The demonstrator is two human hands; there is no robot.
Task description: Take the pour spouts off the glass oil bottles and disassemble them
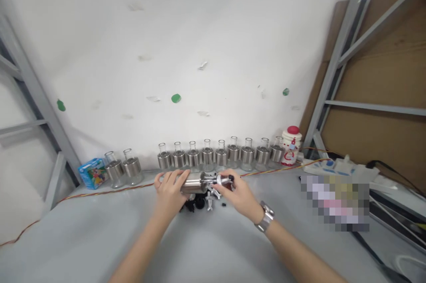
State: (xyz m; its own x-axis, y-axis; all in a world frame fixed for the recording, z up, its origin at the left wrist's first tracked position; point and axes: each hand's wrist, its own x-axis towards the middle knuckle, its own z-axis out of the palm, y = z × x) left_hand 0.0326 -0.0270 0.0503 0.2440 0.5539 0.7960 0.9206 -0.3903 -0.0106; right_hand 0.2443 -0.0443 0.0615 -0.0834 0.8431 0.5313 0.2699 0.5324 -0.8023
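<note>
My left hand [171, 187] is wrapped round a glass bottle with a brushed-steel sleeve [195, 182], which lies on its side in the air, neck to the right. At the mouth of that neck, my right hand [238, 192] pinches a silver fitting with a dark end [223, 179]. I cannot tell how far the fitting sits in the neck. Below the bottle, loose silver winged parts [209, 201] and round black parts [199, 203] lie on the grey table [133, 238], partly hidden by the bottle and my hands.
Several similar steel-sleeved bottles [207, 155] stand along the wall, with two more bottles [132, 167] at the left beside a blue box [93, 173]. A white container with a red lid [291, 146] ends the row. Power strips [342, 167] and a blurred-out item [336, 203] lie right.
</note>
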